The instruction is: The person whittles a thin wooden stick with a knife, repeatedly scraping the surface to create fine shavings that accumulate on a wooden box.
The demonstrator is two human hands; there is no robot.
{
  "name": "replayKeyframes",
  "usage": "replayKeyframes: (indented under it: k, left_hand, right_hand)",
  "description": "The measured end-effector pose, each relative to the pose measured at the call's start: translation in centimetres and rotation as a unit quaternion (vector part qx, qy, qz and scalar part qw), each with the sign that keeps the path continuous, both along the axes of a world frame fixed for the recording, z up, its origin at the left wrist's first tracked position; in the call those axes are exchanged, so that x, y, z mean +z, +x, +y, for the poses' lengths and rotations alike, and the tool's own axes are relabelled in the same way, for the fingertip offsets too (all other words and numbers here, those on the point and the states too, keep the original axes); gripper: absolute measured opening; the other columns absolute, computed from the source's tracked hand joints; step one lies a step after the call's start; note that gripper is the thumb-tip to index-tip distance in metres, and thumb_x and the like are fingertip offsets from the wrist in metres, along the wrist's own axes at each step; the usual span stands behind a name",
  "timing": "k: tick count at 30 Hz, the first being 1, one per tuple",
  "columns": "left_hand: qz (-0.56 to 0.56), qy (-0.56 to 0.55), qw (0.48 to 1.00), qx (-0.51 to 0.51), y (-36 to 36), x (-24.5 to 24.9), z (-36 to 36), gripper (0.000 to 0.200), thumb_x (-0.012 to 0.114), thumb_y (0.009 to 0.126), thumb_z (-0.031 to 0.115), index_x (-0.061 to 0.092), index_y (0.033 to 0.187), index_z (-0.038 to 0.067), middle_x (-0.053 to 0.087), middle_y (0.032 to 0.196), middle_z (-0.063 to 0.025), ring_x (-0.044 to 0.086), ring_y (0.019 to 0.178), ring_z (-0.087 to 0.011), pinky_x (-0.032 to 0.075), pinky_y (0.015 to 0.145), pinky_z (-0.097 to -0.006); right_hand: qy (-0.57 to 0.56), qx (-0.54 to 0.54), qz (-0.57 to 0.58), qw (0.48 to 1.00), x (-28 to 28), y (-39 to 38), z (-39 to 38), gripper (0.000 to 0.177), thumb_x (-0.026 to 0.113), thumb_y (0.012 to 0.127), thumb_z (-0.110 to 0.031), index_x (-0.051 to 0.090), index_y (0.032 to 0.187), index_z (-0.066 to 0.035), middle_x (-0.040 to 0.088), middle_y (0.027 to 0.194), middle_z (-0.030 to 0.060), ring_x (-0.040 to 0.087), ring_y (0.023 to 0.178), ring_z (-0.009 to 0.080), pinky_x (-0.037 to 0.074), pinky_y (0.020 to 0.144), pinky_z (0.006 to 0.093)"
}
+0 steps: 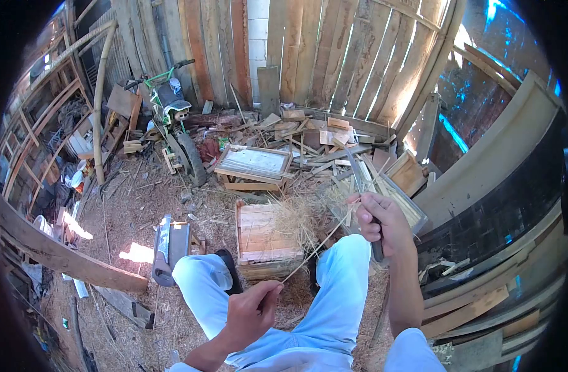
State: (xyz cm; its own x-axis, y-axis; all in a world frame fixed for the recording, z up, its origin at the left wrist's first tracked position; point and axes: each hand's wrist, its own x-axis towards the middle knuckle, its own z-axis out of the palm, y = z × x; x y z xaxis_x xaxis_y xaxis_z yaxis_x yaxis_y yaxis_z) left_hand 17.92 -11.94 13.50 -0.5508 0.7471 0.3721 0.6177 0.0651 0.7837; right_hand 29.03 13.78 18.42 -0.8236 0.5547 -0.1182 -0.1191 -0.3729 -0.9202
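Note:
A long thin strip (316,248) runs diagonally between my two hands, over the space between my knees. Its lower end is pinched in my left hand (251,312), with the fingers closed. My right hand (383,222), raised above my right knee, is wrapped round the dark handle of a knife (359,175), whose blade points up and away. The strip's upper end meets the blade near my right fingers. Below and beyond the strip, a wooden box (265,230) sits on the ground, with a heap of fine shavings (299,218) on its right side.
Scrap wood (308,133) is piled against the plank wall. A small motorbike (181,139) stands at the back left. A framed panel (254,161) lies beyond the box. A dark bench-like object (171,248) is left of my knee, and stacked boards (482,307) are at the right.

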Motion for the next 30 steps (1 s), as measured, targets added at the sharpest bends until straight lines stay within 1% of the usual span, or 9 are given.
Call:
replayKeyframes:
  k: [2,4,7,13,20,23,26,28,30]
  left_hand:
    - [-0.022,-0.014,1.0,-0.007,-0.2,-0.1,0.1,0.005,0.062,0.083,0.002,0.062,0.087,0.001,0.062,0.066,-0.0093,0.057,0.05,-0.0159,0.041,0.047,-0.0268]
    - [-0.077,0.014,0.996,-0.036,-0.5,-0.3,1.1,0.005,0.06,0.085,0.004,0.063,0.087,0.001,0.06,0.061,-0.0062,0.053,0.049,-0.0093,0.038,0.045,-0.0244]
    - [-0.162,-0.016,0.985,-0.049,-0.6,0.8,1.6,0.008,0.06,0.086,0.005,0.063,0.091,0.0,0.059,0.061,-0.0076,0.05,0.048,-0.0074,0.038,0.045,-0.0238]
    - [-0.151,0.0,0.987,-0.058,-0.8,0.7,1.1,0.01,0.058,0.088,0.008,0.064,0.088,0.0,0.056,0.056,-0.0004,0.043,0.049,-0.0022,0.031,0.043,-0.0212]
    - [-0.196,-0.02,0.978,-0.063,-0.7,0.8,0.3,0.012,0.058,0.089,0.009,0.064,0.086,-0.001,0.053,0.055,0.0023,0.042,0.048,-0.0014,0.029,0.043,-0.0203]
    - [-0.222,-0.017,0.973,-0.062,-0.8,0.1,-0.4,0.012,0.057,0.09,0.01,0.063,0.087,0.0,0.05,0.055,0.0042,0.04,0.05,-0.0008,0.028,0.043,-0.0195]
    - [-0.31,-0.009,0.947,-0.083,-1.3,-1.0,-0.6,0.015,0.056,0.092,0.014,0.062,0.089,0.001,0.047,0.057,0.0052,0.037,0.05,-0.0009,0.026,0.043,-0.0191]
    - [-0.414,-0.023,0.903,-0.11,-1.7,-0.8,0.3,0.017,0.052,0.094,0.014,0.061,0.092,0.0,0.054,0.066,0.002,0.042,0.053,-0.0026,0.031,0.045,-0.019]
    - [-0.443,-0.016,0.885,-0.146,-1.8,-0.7,1.0,0.018,0.051,0.094,0.015,0.06,0.092,0.0,0.05,0.065,0.0026,0.039,0.053,-0.0025,0.03,0.045,-0.0191]
  right_hand:
    - [0.006,0.005,-0.005,1.0,-0.4,-0.1,-1.0,0.033,0.049,0.095,-0.022,0.053,0.111,0.006,0.047,0.061,-0.0027,0.034,0.042,0.0006,0.024,0.035,0.0159]
    - [0.028,0.123,-0.017,0.992,-0.9,-0.3,-3.2,0.036,0.048,0.095,-0.023,0.051,0.115,0.007,0.049,0.062,-0.0012,0.034,0.042,0.0013,0.025,0.036,0.0163]
    - [-0.042,0.253,-0.042,0.966,-1.1,-1.0,-6.6,0.035,0.049,0.095,-0.019,0.053,0.115,0.009,0.049,0.062,0.0015,0.036,0.044,0.0028,0.025,0.038,0.0177]
    - [-0.034,0.221,-0.027,0.974,-0.8,-0.7,-5.3,0.032,0.051,0.094,-0.018,0.054,0.112,0.009,0.05,0.066,0.0007,0.036,0.046,0.0026,0.025,0.039,0.0177]
    - [-0.012,0.159,-0.037,0.987,0.2,-0.2,-3.4,0.032,0.051,0.094,-0.02,0.055,0.109,0.009,0.047,0.063,0.0,0.035,0.044,0.0027,0.024,0.036,0.0176]
    - [0.005,-0.007,0.011,1.0,0.0,0.2,-0.7,0.033,0.051,0.093,-0.024,0.055,0.105,0.007,0.043,0.058,-0.0038,0.032,0.04,0.0007,0.022,0.034,0.0164]
    - [0.012,0.024,0.013,1.0,0.3,0.4,-1.3,0.032,0.05,0.094,-0.021,0.056,0.111,0.005,0.049,0.061,-0.0015,0.035,0.041,0.0013,0.024,0.035,0.0169]
    - [0.056,0.125,-0.026,0.99,-0.2,0.1,-3.1,0.031,0.048,0.095,-0.019,0.056,0.115,0.004,0.053,0.063,0.0008,0.036,0.042,0.002,0.026,0.037,0.0169]
    - [0.013,0.236,-0.009,0.972,-1.1,-0.5,-5.1,0.031,0.05,0.094,-0.018,0.055,0.115,0.005,0.053,0.063,0.001,0.036,0.043,0.0023,0.026,0.037,0.0171]
